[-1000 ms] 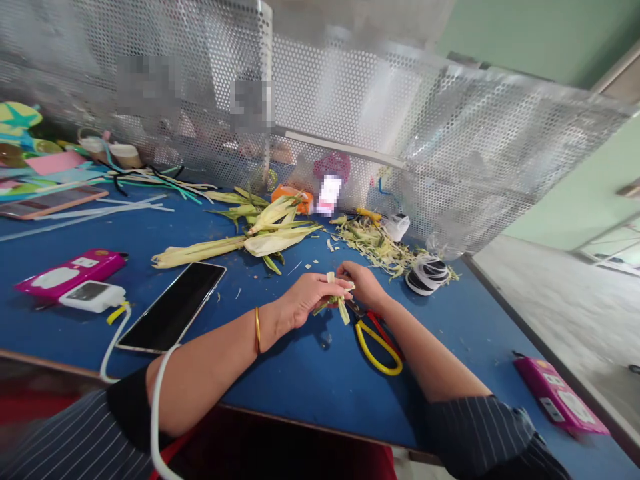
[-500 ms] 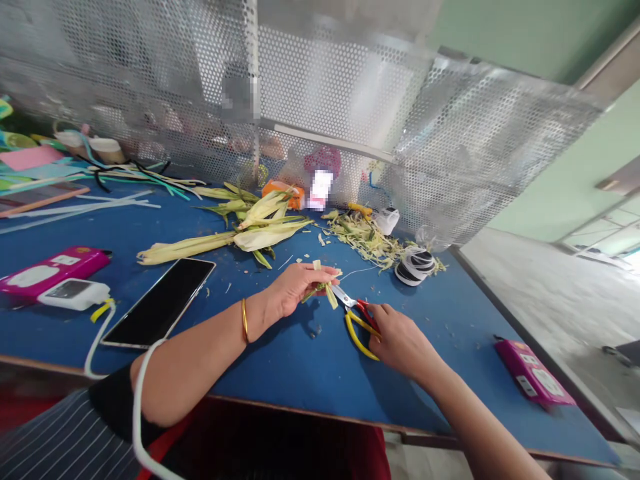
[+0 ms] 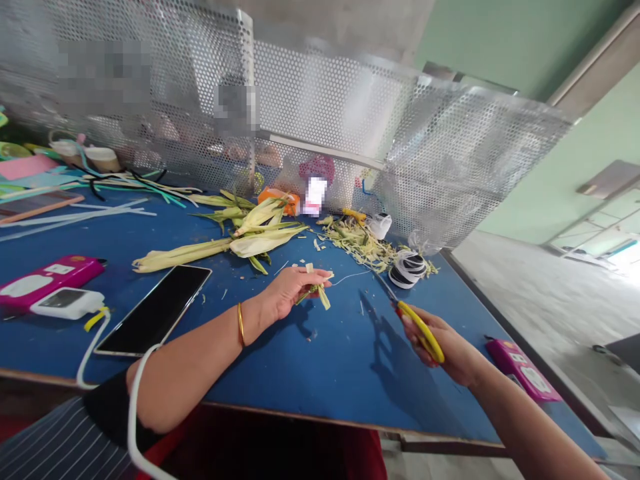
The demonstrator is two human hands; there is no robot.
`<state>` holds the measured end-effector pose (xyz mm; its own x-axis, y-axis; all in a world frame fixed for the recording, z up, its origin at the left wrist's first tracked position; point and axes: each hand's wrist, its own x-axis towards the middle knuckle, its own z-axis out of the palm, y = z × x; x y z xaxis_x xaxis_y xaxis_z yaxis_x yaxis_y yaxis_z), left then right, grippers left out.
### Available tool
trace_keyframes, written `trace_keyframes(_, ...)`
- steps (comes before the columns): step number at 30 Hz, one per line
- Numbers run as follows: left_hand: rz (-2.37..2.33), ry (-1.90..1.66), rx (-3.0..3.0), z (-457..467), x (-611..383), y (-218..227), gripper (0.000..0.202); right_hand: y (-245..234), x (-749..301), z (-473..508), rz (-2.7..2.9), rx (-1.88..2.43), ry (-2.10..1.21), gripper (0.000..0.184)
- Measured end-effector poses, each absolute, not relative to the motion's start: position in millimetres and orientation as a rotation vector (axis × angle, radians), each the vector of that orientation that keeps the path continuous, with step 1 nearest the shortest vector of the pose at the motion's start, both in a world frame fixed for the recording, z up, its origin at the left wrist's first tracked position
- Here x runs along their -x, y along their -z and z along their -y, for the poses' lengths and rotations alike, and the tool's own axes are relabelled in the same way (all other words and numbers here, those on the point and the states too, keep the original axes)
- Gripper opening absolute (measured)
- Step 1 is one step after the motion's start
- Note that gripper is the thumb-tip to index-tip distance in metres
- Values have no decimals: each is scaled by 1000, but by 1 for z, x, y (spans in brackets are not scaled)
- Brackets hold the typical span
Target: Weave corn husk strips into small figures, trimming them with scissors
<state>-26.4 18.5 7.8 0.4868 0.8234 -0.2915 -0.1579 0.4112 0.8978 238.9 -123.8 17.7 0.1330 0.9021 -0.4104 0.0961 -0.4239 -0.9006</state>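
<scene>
My left hand [image 3: 287, 293] is closed in a pinch on a small folded piece of green and pale leaf strips [image 3: 319, 291], held just above the blue table [image 3: 320, 360]. A thin white thread [image 3: 350, 275] trails from the piece to the right. My right hand [image 3: 440, 343] is raised over the table's right part and grips yellow-handled scissors [image 3: 417, 327], blades pointing up and left, well apart from the leaf piece.
A pile of corn husks [image 3: 240, 233] and a heap of husk trimmings [image 3: 363, 243] lie behind my hands. A black-and-white tape roll [image 3: 407, 268], a phone [image 3: 157, 308], a pink case [image 3: 43, 275], a white power bank [image 3: 65, 301], a second pink case [image 3: 523, 370] and a perforated metal screen [image 3: 325, 120] surround them.
My right hand left the leaf piece, took the scissors off the table and lifted them out to the right. My left hand kept its hold on the leaf piece.
</scene>
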Motion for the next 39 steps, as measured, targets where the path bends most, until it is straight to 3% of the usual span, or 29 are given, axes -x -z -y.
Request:
trace_keyframes(3,-830,-694,-964,-15,25,-7,20,-15,-252,116,910,1684,-1379,56)
trace_keyframes(9,-854,-707,-951,-19,27,-6,19,-15,-254,86,997,1819,-1376,39)
trace_keyframes(19,-826,-677,-960,-17,24,-2,23,-4,-248,59,1207,2013,-1084,50)
trace_keyframes(32,-823,-677,-954,-15,23,-4,17,-3,-236,69,1783,2273,-389,37)
trace_keyframes(39,-829,-663,-946,-13,23,-4,19,-11,-232,95,2030,2636,-106,37)
